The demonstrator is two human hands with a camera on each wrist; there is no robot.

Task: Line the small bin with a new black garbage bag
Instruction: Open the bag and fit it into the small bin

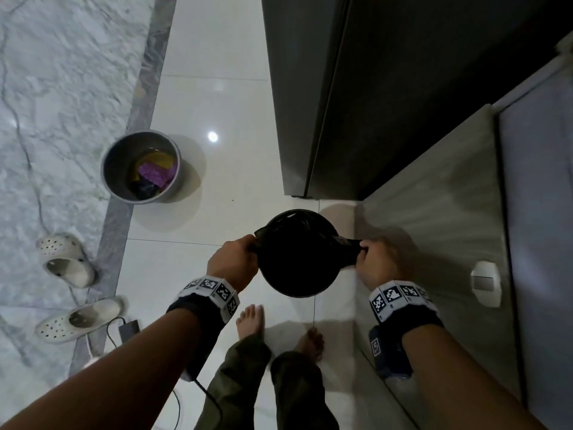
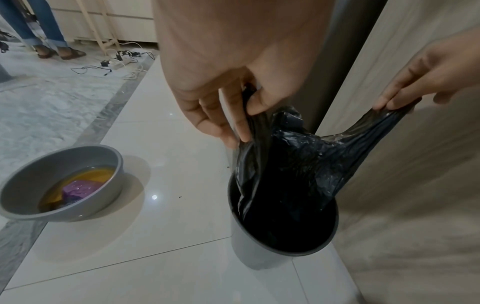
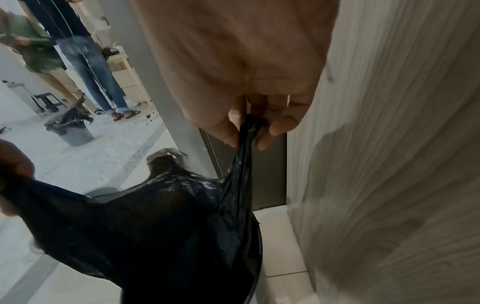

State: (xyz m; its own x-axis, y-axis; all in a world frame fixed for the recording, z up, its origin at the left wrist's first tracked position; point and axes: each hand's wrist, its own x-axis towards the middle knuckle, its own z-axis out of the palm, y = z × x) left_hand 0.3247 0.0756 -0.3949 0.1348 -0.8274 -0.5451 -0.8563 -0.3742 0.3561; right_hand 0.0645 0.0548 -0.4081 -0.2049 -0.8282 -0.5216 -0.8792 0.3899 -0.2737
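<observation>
The small grey bin stands on the white tile floor beside a wood-grain cabinet, and seen from the head view the bin is right in front of my bare feet. A black garbage bag hangs down into it, its mouth still above the rim. My left hand pinches the bag's left edge, and my right hand pinches the right edge. Between them the bag is stretched wide. In the right wrist view, my right hand holds a gathered strip of the bag.
A second grey bin with purple and yellow rubbish stands to the left. A dark tall door and the wood-grain cabinet close off the right. White clogs and a cabled adapter lie at the left. Other people stand far back.
</observation>
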